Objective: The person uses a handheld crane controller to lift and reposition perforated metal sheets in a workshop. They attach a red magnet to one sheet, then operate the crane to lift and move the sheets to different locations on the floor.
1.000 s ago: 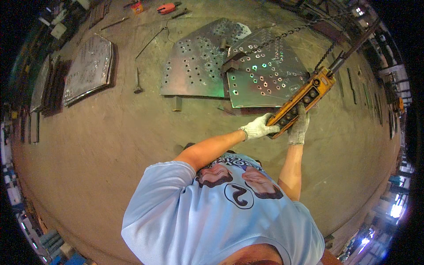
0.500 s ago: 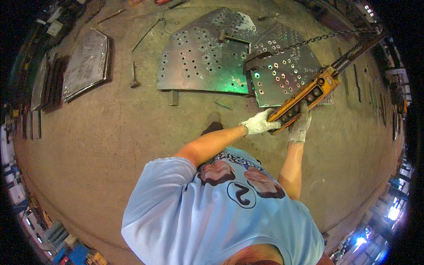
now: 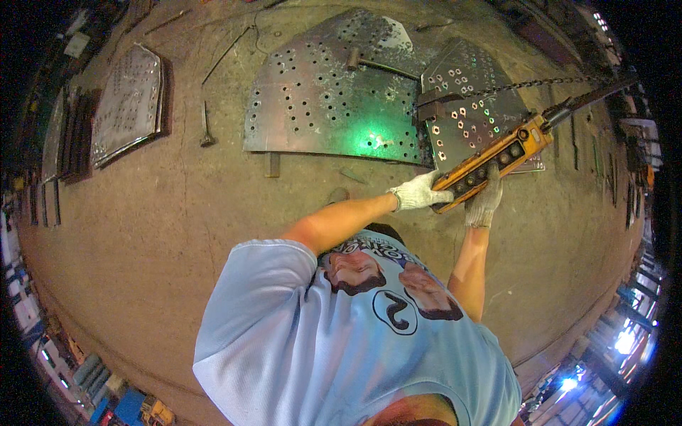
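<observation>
Perforated steel plate (image 3: 305,92) at twelve o'clock; second plate (image 3: 490,110) toward one, crossed by a chain (image 3: 540,82), partly hidden by the yellow pendant control (image 3: 508,156) at two. Stacked plates (image 3: 131,99) at ten. Gloved left hand (image 3: 419,193) and right hand (image 3: 484,202), arms forward, both curl around the pendant.

Brown floor (image 3: 156,270) spreads wide — bluish-white light (image 3: 569,384) glares lower right.
</observation>
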Action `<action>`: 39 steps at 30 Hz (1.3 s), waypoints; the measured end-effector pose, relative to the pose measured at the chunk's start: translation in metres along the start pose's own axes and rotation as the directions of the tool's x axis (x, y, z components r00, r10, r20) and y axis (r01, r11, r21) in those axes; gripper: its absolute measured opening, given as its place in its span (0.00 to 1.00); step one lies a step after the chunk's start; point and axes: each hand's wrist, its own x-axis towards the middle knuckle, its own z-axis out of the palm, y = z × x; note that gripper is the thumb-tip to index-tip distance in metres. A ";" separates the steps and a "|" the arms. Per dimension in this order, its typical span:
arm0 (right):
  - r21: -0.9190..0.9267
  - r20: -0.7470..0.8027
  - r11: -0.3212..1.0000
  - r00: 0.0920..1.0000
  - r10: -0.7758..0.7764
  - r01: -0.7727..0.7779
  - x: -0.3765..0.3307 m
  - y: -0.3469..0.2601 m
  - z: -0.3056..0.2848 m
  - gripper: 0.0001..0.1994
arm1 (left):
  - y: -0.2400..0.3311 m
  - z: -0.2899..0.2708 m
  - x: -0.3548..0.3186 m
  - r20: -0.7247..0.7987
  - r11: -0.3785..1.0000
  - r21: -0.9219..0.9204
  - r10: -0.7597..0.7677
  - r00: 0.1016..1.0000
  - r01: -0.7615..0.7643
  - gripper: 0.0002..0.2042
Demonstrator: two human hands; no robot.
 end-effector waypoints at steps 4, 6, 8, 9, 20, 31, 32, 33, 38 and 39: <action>-0.013 0.006 1.000 1.000 0.014 -0.014 0.000 -0.005 0.008 0.14 | 0.025 -0.009 -0.009 0.040 0.997 -0.060 -0.046 0.998 0.049 0.45; 0.017 0.062 1.000 0.998 0.010 -0.011 0.006 -0.004 0.004 0.15 | 0.034 -0.014 -0.011 0.077 0.987 -0.161 -0.020 0.997 0.032 0.47; 0.007 0.051 1.000 0.998 0.024 -0.025 0.011 -0.007 0.006 0.15 | 0.034 -0.012 -0.009 0.035 0.991 -0.129 -0.033 0.999 0.037 0.47; 0.002 0.045 0.999 0.998 0.031 -0.032 0.014 -0.010 0.007 0.15 | 0.034 -0.011 -0.008 0.014 0.993 -0.114 -0.039 0.999 0.040 0.47; -0.149 0.091 0.989 0.996 0.021 -0.007 0.024 -0.019 -0.005 0.17 | 0.043 0.008 -0.011 -0.032 0.985 -0.151 -0.087 0.996 0.081 0.44; -0.229 0.003 0.972 0.999 -0.051 0.050 -0.009 -0.033 0.006 0.15 | 0.054 -0.002 -0.020 0.197 0.969 -0.228 -0.045 0.979 0.090 0.38; -0.229 -0.018 0.970 0.996 -0.083 0.076 -0.012 -0.034 0.008 0.15 | 0.052 0.000 -0.019 0.222 0.962 -0.250 -0.058 0.973 0.114 0.37; -0.219 -0.028 0.973 0.996 -0.082 0.074 -0.014 -0.034 0.007 0.15 | 0.050 0.001 -0.018 0.225 0.960 -0.257 -0.056 0.973 0.115 0.37; -0.239 -0.067 0.970 0.996 -0.055 0.037 -0.021 -0.032 0.007 0.16 | 0.050 -0.007 -0.022 0.209 0.979 -0.174 -0.070 0.975 0.107 0.40; -0.251 -0.074 0.967 0.996 -0.053 0.033 -0.023 -0.031 0.011 0.16 | 0.048 -0.012 -0.023 0.196 0.987 -0.133 -0.064 0.978 0.091 0.40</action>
